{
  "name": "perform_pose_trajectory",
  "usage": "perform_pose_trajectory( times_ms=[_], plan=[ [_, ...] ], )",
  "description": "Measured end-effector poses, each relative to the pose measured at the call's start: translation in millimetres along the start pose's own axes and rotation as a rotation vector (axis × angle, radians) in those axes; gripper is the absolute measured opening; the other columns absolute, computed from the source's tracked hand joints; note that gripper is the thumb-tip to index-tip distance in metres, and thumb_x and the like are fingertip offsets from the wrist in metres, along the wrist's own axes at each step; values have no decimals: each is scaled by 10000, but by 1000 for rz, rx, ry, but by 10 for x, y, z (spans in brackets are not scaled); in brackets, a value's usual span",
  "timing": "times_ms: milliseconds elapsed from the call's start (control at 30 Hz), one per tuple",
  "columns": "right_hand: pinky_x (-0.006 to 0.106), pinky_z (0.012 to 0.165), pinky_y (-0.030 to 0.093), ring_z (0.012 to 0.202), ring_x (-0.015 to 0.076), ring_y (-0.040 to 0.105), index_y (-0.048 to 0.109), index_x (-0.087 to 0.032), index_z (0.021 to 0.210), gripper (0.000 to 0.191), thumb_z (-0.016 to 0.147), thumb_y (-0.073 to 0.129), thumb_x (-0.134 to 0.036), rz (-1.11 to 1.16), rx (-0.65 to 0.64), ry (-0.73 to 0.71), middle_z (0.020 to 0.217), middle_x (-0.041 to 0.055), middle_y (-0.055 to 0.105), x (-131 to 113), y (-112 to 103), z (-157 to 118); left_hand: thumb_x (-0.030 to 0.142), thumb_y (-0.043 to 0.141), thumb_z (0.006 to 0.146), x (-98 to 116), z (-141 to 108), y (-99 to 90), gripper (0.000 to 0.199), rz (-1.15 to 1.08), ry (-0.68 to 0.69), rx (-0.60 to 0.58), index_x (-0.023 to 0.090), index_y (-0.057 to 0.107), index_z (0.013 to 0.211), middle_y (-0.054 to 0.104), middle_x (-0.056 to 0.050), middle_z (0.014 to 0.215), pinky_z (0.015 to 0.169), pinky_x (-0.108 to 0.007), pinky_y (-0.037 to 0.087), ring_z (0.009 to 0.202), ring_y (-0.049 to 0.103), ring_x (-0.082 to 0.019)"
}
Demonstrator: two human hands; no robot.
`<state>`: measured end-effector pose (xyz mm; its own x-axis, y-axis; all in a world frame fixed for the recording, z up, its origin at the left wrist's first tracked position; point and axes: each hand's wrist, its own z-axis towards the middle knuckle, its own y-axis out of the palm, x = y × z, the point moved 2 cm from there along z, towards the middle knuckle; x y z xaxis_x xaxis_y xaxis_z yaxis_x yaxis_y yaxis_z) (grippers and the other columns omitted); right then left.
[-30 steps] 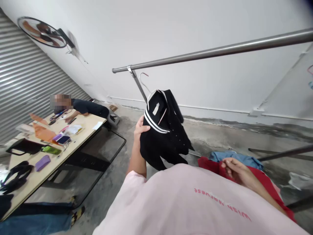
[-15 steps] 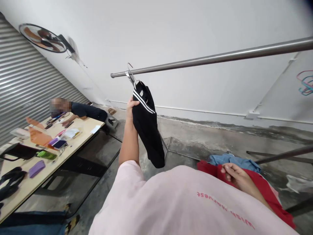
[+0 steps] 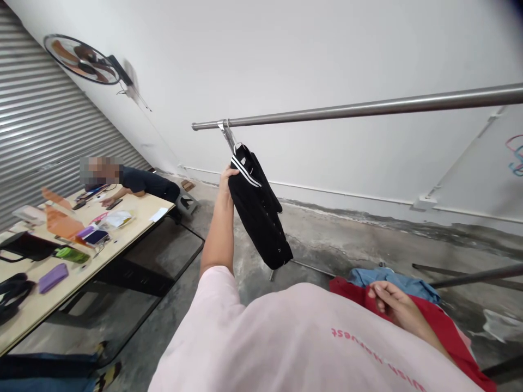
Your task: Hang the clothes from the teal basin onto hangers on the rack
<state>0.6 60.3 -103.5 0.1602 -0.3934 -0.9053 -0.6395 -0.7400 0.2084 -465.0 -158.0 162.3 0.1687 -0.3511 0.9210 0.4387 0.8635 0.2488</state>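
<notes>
A black garment point(image 3: 255, 218) with white stripes along its neckline hangs from a white hanger point(image 3: 236, 145), whose hook is over the metal rail point(image 3: 351, 112). My left hand point(image 3: 229, 178) grips the garment's edge just below the stripes, its fingers partly hidden by the cloth. Low on the right, my right hand point(image 3: 388, 298) has its fingers curled in, and I see nothing held in them. It is in front of a red cloth point(image 3: 433, 316), with blue fabric point(image 3: 392, 280) beyond it.
At left is a table point(image 3: 141, 220) with a purple case point(image 3: 53, 277), a phone and other items. A person point(image 3: 143, 182) leans on its far end. A fan point(image 3: 84, 60) is mounted on the wall. Coloured hangers point(image 3: 517, 155) show at the right edge. Metal bars stand low right.
The hanger's hook, raised above the rail before, now sits over it. The black garment has turned, showing more of its front, and its lower end has swung right. My right hand stays curled.
</notes>
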Motion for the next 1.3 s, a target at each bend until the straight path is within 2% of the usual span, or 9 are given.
perform_pose_trajectory(
  times_ms=[133,267,467,600,833,933,1067,1200,1300],
  plan=[
    [213,494,360,518,78,452,637,-171,777,529,602,831,-631,9,16,-7,717,4,618,-2,21,-36,137,619,490,-80,51,-136,271,20,-68,62,176,513,736,605,12,621,603,-273,498,572,575,-134],
    [207,490,357,518,73,457,635,-174,783,532,588,843,-624,29,39,1,725,2,627,5,18,-63,111,646,496,-116,50,-286,308,106,-65,92,180,496,757,563,41,611,589,-236,442,569,539,-110],
    [208,480,351,514,77,458,638,-174,763,558,532,865,-629,24,63,43,711,6,627,-51,43,-106,98,613,556,-167,-78,-461,350,424,97,152,169,584,898,379,84,588,583,-218,330,549,380,-89],
    [209,485,348,509,78,455,637,-172,748,569,507,874,-629,-3,73,60,698,9,628,-128,109,-144,114,585,601,-286,-227,-538,356,617,195,194,173,620,951,439,55,668,638,-236,352,615,427,-110],
    [211,484,341,504,79,453,620,-172,733,578,490,880,-627,-27,26,80,683,8,624,-208,201,-154,196,605,677,-696,-644,-633,180,785,177,349,184,583,856,570,-8,825,777,-292,417,770,519,-163],
    [211,485,336,507,78,453,629,-171,753,570,517,869,-632,-45,3,73,695,10,626,-193,214,-122,202,605,683,-951,-877,-698,155,789,73,378,190,571,834,600,-36,852,828,-330,434,845,561,-206],
    [217,502,353,523,79,452,631,-167,755,534,579,845,-624,-59,-34,44,704,11,614,-151,234,-88,161,619,670,-1416,-1269,-812,181,720,-181,424,190,580,844,625,-60,885,849,-350,447,948,581,-245],
    [209,520,357,548,77,452,636,-165,782,475,628,839,-567,-64,-65,51,734,9,610,-132,253,-94,124,646,712,-1946,-1777,-830,135,685,-435,415,174,553,796,583,-27,793,763,-323,454,826,572,-193],
    [208,508,350,531,74,447,631,-163,768,509,595,848,-590,-44,-54,55,716,8,609,-111,227,-87,194,627,855,-2317,-2200,-738,80,602,-650,368,144,565,846,569,-6,790,694,-281,473,730,549,-130]
  ],
)
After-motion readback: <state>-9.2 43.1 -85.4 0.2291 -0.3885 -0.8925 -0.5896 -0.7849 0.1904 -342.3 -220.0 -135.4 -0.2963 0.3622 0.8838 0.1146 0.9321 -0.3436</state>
